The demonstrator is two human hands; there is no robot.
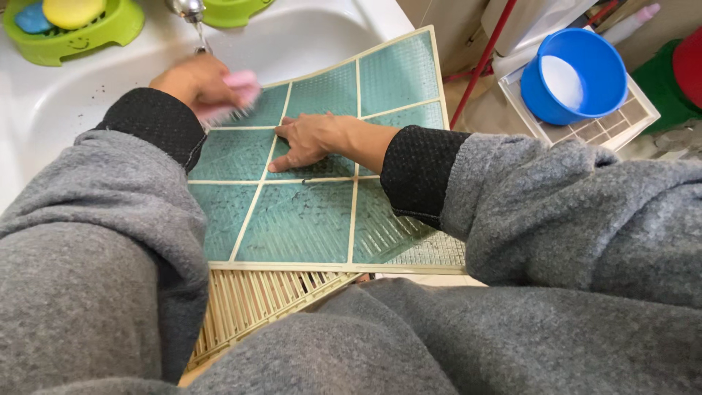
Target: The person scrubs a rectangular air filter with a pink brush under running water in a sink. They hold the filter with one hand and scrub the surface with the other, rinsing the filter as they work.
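A green mesh filter panel (307, 219) with a cream frame lies tilted across a white sink (44, 110). My left hand (197, 82) is closed around a pink sponge (238, 91) and presses it on the panel's upper left part, blurred by motion. My right hand (311, 139) lies flat on the middle of the mesh with fingers spread, holding the panel down. Dark specks of dirt show on the mesh near my right hand.
A cream slatted grille (248, 300) lies under the panel's near edge. A tap (191, 14) runs water at the sink's back. Green soap holders (66, 33) hold yellow and blue soaps. A blue bucket (574, 73) sits on a white grid at right.
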